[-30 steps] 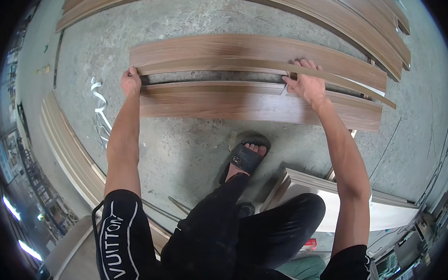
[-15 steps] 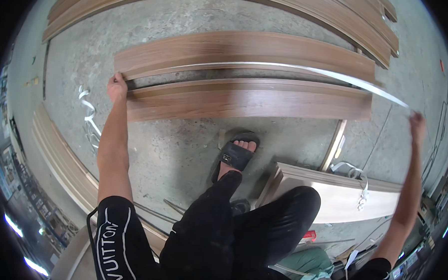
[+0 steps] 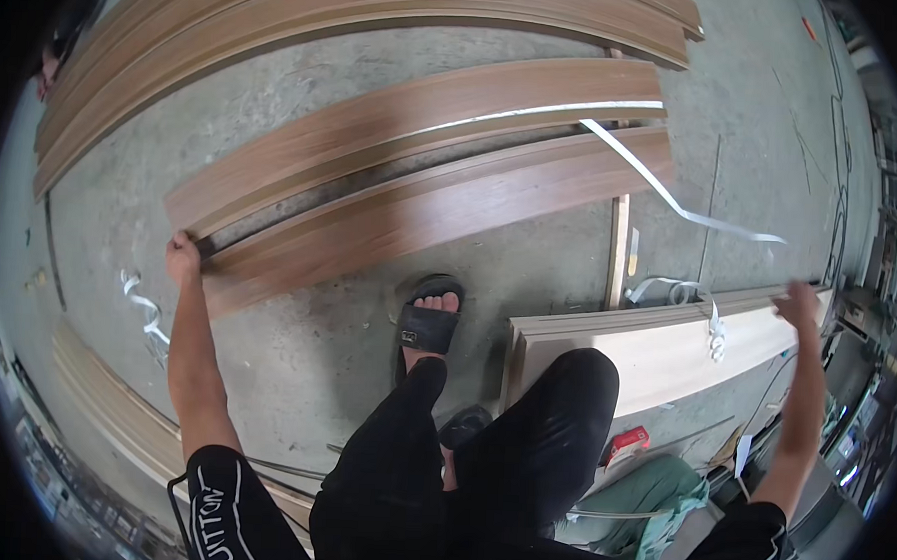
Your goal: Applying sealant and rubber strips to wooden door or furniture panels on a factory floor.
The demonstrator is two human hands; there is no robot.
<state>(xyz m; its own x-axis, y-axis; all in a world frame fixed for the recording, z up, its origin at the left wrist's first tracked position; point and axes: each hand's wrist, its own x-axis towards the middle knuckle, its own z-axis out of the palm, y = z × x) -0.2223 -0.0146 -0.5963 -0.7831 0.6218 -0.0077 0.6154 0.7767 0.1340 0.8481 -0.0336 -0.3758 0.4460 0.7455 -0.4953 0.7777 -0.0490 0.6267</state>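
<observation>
A brown wood-grain board [image 3: 415, 124] lies across the floor, with a second brown board [image 3: 452, 200] along its near side and a narrow gap between them. My left hand [image 3: 181, 258] is closed at the left end of the far board, fingers pinched on its corner. A white strip [image 3: 536, 114] rests along that board's near edge. Its loose tail [image 3: 684, 212] bends off to the right, free of any hand. My right hand [image 3: 796, 305], slightly blurred, is apart from the tail, above the right end of a pale board stack [image 3: 585, 366]; its fingers look spread.
Long brown boards [image 3: 310, 19] lie at the far side. Pale boards [image 3: 104, 385] lie at left, near a curled white strip [image 3: 145, 307]. Another curled strip [image 3: 716, 337] rests on the pale stack. A wooden batten [image 3: 617, 252], red box [image 3: 625, 446] and green cloth [image 3: 649, 504] are nearby.
The strip was stretched taut to my right hand; now it is let go, partly lying on the board edge. My right hand moved down toward the pale boards. The view has turned.
</observation>
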